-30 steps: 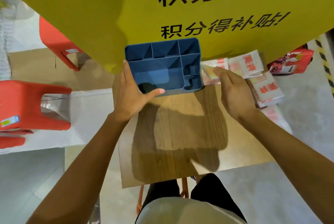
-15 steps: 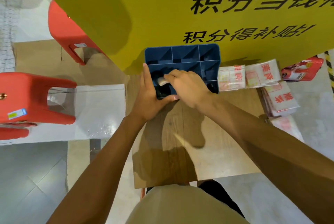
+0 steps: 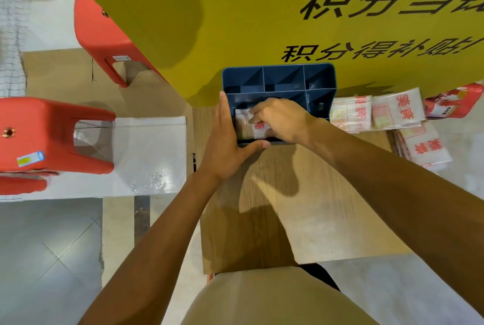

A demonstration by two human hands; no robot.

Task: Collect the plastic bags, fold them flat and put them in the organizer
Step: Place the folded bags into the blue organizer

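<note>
left hand (image 3: 225, 151), fingers straight, braces the near-left corner of the dark blue compartmented plastic organizer (image 3: 279, 81). right hand (image 3: 281, 119), fingers curled, pinches a folded white plastic bag with red print (image 3: 247, 125) inside the large front compartment.

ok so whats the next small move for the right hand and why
Probably let go and lift the right hand out: the folded bag already sits low in the blue organizer's large near compartment, the left hand braces it, and more folded bags wait alongside.
</note>
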